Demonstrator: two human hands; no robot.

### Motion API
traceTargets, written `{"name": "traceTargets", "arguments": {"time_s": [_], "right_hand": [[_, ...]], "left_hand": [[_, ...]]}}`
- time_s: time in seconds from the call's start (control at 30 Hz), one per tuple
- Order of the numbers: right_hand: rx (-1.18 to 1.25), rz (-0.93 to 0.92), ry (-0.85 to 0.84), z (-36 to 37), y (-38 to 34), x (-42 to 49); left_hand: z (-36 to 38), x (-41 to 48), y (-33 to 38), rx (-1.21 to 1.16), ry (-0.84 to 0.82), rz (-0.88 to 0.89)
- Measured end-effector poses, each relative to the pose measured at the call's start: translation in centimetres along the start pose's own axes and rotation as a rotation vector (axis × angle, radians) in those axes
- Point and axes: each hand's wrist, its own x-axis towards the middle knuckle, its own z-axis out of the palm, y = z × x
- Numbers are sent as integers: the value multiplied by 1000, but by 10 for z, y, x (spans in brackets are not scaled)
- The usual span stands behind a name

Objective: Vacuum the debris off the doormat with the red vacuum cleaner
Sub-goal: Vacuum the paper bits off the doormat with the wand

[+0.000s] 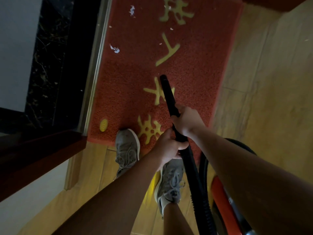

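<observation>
Both hands on the black wand [167, 95], fingers curled round it. Right hand [187, 122] grips further down toward the nozzle, left hand [169, 147] just behind it, near the hose joint. Wand tilts forward, nozzle tip [163, 77] over the middle of the doormat [132, 85], beside a yellow character; can't tell if it touches the pile. Ribbed hose [202, 206] runs back from the wand to the red vacuum cleaner [223, 199], which sits on the floor at the person's right, mostly behind the right forearm. Left shoe [127, 150] has its toe on the mat's near edge; right shoe [171, 182] is behind it. Debris: white scraps [115, 48] near the mat's left edge, another clump [132, 10] at the far end, a few small flecks [171, 29] between, all well ahead of the nozzle. Metal threshold strip [96, 65] runs along the mat's left side, tan floor tiles [271, 99] on the right.
</observation>
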Motion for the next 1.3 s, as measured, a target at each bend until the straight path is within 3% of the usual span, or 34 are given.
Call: {"name": "traceTargets", "arguments": {"time_s": [0.33,1.3], "right_hand": [[-12,-30,-3,5,-7,14],[-9,41,-16,8,0,13]], "left_hand": [[-10,10,4,-29,47,2],[-8,5,8,-40,-22,-65]]}}
